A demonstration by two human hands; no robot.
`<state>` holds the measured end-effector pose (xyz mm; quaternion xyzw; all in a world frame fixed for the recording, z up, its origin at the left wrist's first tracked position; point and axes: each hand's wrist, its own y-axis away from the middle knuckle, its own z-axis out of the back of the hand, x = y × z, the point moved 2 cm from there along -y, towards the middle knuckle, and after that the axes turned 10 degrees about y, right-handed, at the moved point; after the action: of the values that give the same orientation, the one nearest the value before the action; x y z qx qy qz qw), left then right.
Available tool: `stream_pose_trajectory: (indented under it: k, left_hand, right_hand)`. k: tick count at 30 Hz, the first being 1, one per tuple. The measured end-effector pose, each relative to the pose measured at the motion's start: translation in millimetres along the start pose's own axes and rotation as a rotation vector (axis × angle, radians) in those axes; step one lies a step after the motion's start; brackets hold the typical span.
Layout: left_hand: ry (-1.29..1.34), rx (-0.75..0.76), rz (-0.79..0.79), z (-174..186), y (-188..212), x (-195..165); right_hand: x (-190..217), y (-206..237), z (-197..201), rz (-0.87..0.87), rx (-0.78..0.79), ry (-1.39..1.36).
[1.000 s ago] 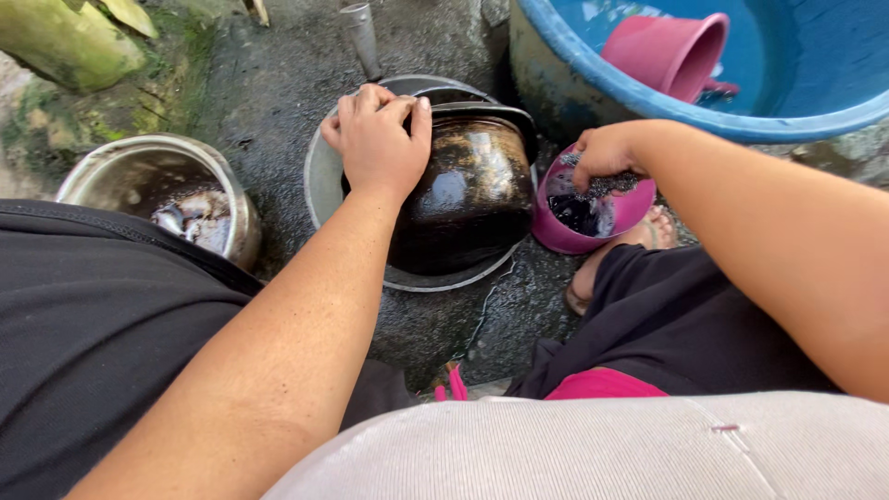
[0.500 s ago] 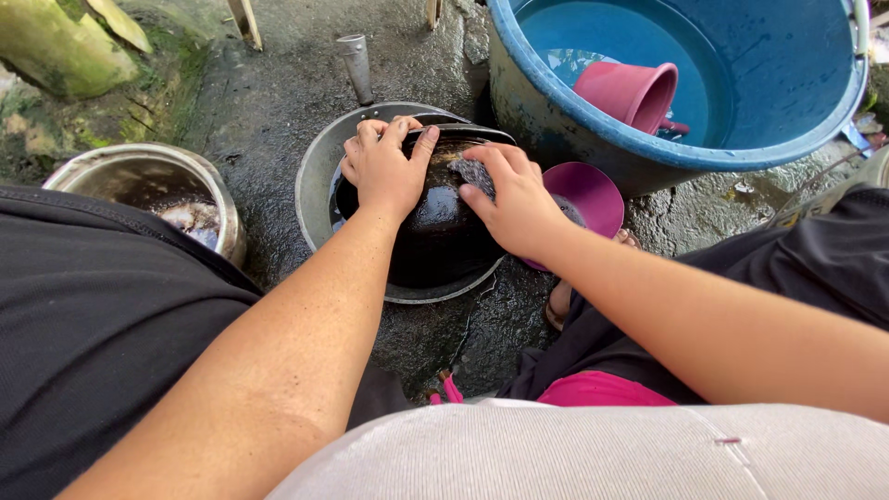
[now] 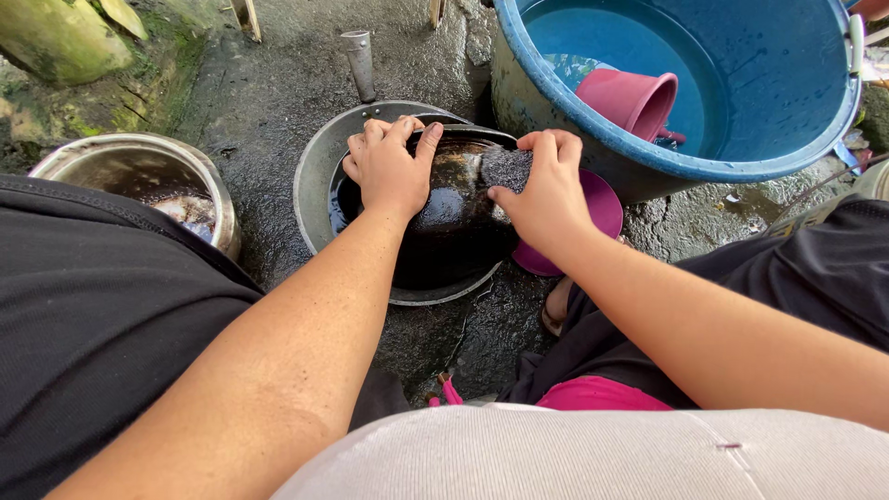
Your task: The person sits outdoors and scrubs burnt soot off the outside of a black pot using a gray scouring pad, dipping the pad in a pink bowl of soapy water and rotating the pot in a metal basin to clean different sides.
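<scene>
Crouching low over wet ground, the person works with both forearms reaching forward from the knees. The left hand [image 3: 389, 167] lies flat on the upturned black pot [image 3: 444, 222], fingers together and curled over its far rim, evidently to pin it against rocking. The right hand [image 3: 546, 190] has its fingers clamped on a dark scrubber [image 3: 507, 167], pressed to the pot's sooty bottom near the upper right edge. The pot sits tilted inside a grey metal basin [image 3: 319, 171], which catches the runoff. A pink bowl [image 3: 602, 208] rests just beside the basin, partly under the right wrist, within easy reach. A steel pot [image 3: 157, 181] stands to the left, near the knee. Beyond, a blue tub [image 3: 685, 153] holds water and a floating pink dipper [image 3: 634, 97].

Compared with a second ago, the right hand has left the pink bowl and now bears on the pot; the left hand keeps its hold on the far rim.
</scene>
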<state>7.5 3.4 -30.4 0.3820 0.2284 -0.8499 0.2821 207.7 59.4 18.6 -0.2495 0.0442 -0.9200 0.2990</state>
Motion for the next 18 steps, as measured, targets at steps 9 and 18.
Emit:
stream_pose_trajectory:
  k: [9,18]
  left_hand:
    - [-0.010,-0.047,-0.012,-2,2,-1]
    - [-0.009,-0.033,-0.007,1,1,-1]
  right_hand:
    - [24,8,-16,0.090,0.197,-0.117]
    - [16,2,1,0.412,0.196,-0.030]
